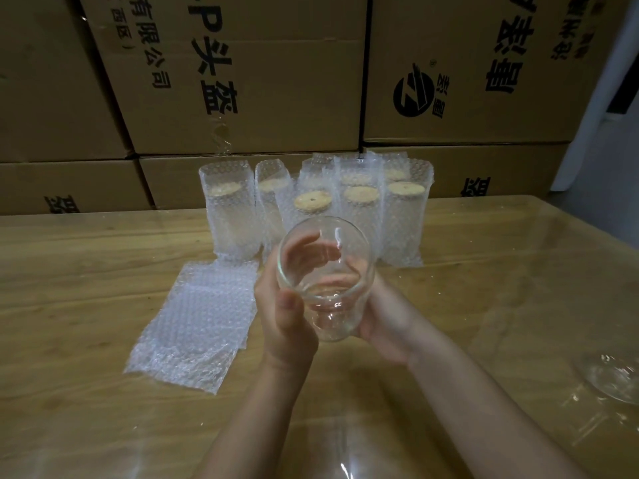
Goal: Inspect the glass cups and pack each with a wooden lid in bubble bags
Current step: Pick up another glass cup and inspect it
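Both hands hold glass cup (325, 271) above table (484, 271), mouth tilted twd camera.
L hand (286, 321) grips cup's left side, thumb in front, fingers curled behind; R hand (384, 324) wraps base & right side; flat bubble bags (193, 326) lie at left; packed cups (403, 223) w/ wooden lids (313, 202) stand behind.

Packed cups (403, 223) stand on the table (484, 271) behind the glass cup (326, 278), bubble bags (197, 323) left of it.

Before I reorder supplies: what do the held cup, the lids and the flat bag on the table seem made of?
The cup looks like clear, glossy glass: see-through, with sharp highlights. The lids look like pale, matte wood, possibly bamboo, judging by the dull tan faces. The flat bag looks like translucent plastic bubble wrap: rows of shiny air pockets.
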